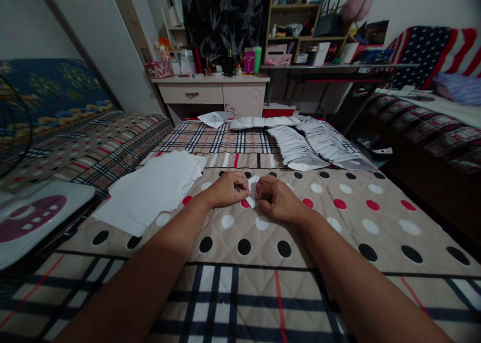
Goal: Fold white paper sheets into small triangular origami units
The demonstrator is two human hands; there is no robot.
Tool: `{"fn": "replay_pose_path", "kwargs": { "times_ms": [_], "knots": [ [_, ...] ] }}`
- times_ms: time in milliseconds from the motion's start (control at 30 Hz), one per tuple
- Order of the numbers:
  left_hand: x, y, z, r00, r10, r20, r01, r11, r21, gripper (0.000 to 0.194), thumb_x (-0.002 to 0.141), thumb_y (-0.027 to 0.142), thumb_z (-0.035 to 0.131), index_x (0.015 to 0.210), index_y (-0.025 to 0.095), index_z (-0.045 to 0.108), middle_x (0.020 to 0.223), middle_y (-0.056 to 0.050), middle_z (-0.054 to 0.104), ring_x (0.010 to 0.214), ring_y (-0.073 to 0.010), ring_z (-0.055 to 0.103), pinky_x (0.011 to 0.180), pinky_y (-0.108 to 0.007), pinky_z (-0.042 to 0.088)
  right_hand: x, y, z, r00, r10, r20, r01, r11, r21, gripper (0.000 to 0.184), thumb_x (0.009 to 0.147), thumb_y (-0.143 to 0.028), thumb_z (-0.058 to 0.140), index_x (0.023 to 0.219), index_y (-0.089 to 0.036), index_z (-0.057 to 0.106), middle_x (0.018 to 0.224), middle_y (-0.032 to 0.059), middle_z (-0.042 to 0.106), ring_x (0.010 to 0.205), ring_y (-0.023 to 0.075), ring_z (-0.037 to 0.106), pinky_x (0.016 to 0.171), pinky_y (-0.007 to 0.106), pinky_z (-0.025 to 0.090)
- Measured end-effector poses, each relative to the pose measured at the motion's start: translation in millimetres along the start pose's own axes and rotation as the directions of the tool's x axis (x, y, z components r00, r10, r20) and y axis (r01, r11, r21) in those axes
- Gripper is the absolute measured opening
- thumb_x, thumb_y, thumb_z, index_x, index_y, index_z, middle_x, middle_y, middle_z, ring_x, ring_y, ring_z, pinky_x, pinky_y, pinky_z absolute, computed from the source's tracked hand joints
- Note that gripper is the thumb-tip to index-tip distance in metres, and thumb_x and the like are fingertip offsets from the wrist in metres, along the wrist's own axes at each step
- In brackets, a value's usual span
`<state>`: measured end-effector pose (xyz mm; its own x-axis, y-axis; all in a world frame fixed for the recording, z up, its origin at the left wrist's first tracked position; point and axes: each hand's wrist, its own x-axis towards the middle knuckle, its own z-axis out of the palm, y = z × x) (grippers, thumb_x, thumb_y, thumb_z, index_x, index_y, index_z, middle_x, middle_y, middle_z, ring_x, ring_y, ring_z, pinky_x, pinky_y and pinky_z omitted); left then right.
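Both of my hands rest on a quilted bed cover with black, white and red dots. Between them lies a small folded white paper. My left hand is curled with its fingertips pinching the paper's left edge. My right hand is curled too and presses on the paper's right side. Most of the paper is hidden under my fingers.
A loose stack of white sheets lies to the left. Rows of several folded white papers fan out farther back on the right. A white dresser, a desk and a shelf stand beyond the bed. A second bed is at right.
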<state>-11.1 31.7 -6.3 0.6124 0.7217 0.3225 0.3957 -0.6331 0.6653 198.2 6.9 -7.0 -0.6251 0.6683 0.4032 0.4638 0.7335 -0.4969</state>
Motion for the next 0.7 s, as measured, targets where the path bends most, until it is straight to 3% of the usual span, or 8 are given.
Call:
{"fn": "replay_pose_path", "kwargs": {
  "times_ms": [100, 333, 500, 600, 700],
  "knots": [
    [-0.1, -0.4, -1.3, 0.999, -0.020, 0.032, 0.021, 1.000, -0.006, 0.013, 0.076, 0.026, 0.070, 0.072, 0.014, 0.069, 0.081, -0.005, 0.064, 0.076, -0.0142, 0.059, 0.070, -0.026, 0.045, -1.7, 2.7, 1.7, 0.999, 0.001, -0.033, 0.001, 0.999, 0.055, 0.011, 0.067, -0.005, 0.058, 0.067, -0.016, 0.059, 0.078, 0.0054, 0.059, 0.077, 0.0179, 0.053, 0.073, 0.031, 0.042],
    [0.5, -3.7, -2.3, 0.998, -0.031, 0.058, 0.032, 0.999, -0.014, 0.003, 0.076, 0.016, 0.067, 0.074, 0.014, 0.068, 0.083, -0.004, 0.063, 0.079, -0.0139, 0.059, 0.074, -0.026, 0.045, -3.0, 7.5, 3.3, 0.997, 0.032, -0.070, -0.023, 0.991, 0.134, 0.013, 0.070, -0.003, 0.060, 0.067, -0.016, 0.062, 0.078, 0.0046, 0.061, 0.076, 0.0167, 0.056, 0.072, 0.030, 0.043],
    [1.1, -5.4, -3.7, 0.995, -0.088, 0.054, 0.088, 0.996, -0.004, 0.006, 0.074, 0.011, 0.064, 0.078, 0.015, 0.066, 0.085, -0.003, 0.062, 0.077, -0.0129, 0.056, 0.072, -0.026, 0.044, -3.4, 8.6, 3.9, 0.996, 0.047, -0.073, -0.034, 0.984, 0.172, 0.015, 0.071, -0.002, 0.061, 0.068, -0.017, 0.064, 0.079, 0.0039, 0.062, 0.077, 0.0159, 0.057, 0.073, 0.030, 0.045],
    [1.0, -9.6, -2.2, 0.986, -0.164, -0.025, 0.164, 0.986, 0.014, 0.027, 0.067, 0.014, 0.073, 0.092, 0.016, 0.064, 0.097, -0.004, 0.061, 0.080, -0.0134, 0.054, 0.070, -0.026, 0.044, -3.1, 8.1, 5.2, 0.997, 0.044, -0.067, -0.031, 0.982, 0.185, 0.016, 0.071, -0.002, 0.060, 0.068, -0.017, 0.063, 0.080, 0.0040, 0.061, 0.078, 0.0162, 0.058, 0.073, 0.030, 0.046],
    [1.2, -14.1, 0.1, 0.967, -0.247, -0.068, 0.246, 0.969, -0.026, 0.047, 0.061, 0.017, 0.078, 0.104, 0.016, 0.060, 0.098, -0.004, 0.061, 0.084, -0.0150, 0.055, 0.070, -0.026, 0.046, -3.1, 5.4, 6.1, 0.995, 0.051, -0.089, -0.037, 0.987, 0.154, 0.017, 0.070, -0.002, 0.061, 0.075, -0.018, 0.064, 0.096, 0.0068, 0.061, 0.091, 0.0191, 0.059, 0.080, 0.033, 0.048]
  ]
}}
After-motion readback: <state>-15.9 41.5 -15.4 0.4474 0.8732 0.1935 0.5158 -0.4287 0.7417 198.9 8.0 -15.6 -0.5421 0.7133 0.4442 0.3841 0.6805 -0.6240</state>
